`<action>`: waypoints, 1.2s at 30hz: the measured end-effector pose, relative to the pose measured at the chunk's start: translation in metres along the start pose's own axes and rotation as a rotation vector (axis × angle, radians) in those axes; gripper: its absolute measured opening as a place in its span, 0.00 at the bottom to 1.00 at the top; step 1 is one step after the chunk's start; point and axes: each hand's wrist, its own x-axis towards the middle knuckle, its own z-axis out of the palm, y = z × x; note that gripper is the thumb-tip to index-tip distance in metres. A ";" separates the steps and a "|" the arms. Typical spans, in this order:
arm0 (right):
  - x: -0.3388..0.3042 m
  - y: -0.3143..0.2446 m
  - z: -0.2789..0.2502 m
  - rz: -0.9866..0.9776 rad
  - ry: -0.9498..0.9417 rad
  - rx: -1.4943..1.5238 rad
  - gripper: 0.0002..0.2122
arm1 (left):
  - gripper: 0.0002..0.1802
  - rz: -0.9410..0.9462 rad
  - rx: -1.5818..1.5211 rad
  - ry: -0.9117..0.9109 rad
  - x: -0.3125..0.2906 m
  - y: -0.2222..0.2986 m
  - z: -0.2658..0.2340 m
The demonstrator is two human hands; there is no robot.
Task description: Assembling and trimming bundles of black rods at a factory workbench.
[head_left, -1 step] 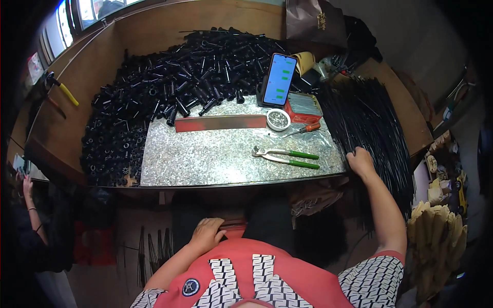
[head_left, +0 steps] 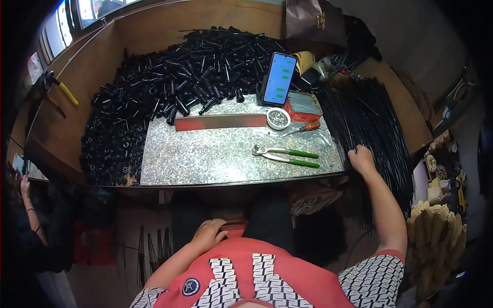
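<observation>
My right hand (head_left: 362, 158) is closed at the left side of a thick bundle of long, thin black rods (head_left: 377, 118), by the table's right front corner. Whatever its curled fingers grip is too small and dark to make out. My left hand (head_left: 209, 233) lies on my lap, well below the table edge, fingers stretched out and holding nothing. End-cutting pliers (head_left: 287, 156) with green handles lie on the speckled tabletop (head_left: 205, 159) left of my right hand. Behind them are a screwdriver (head_left: 303, 128) with an orange-red handle and a white bowl (head_left: 278, 118) of small metal pieces.
Black tubular parts (head_left: 169, 77) are heaped at the back and left, fronted by a red bar (head_left: 221, 122). A propped phone (head_left: 279, 78) stands by a red box (head_left: 304, 107) of thin pieces. Wooden walls (head_left: 67, 108) enclose the table. A co-worker's arm (head_left: 33, 215) shows far left.
My right hand has shifted very slightly at the rods. The co-worker's hand at the far left has moved a little. My left hand stays on my lap.
</observation>
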 end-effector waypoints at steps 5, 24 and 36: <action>0.020 0.029 -0.013 -0.071 0.178 0.097 0.13 | 0.19 -0.223 -0.063 -0.791 0.039 -0.013 0.044; 0.036 0.004 -0.082 0.165 -0.061 0.520 0.13 | 0.25 -0.132 0.024 -1.138 0.044 -0.055 0.113; 0.091 0.039 -0.142 0.254 -0.067 0.536 0.16 | 0.23 -0.191 0.035 -1.030 0.049 -0.037 0.093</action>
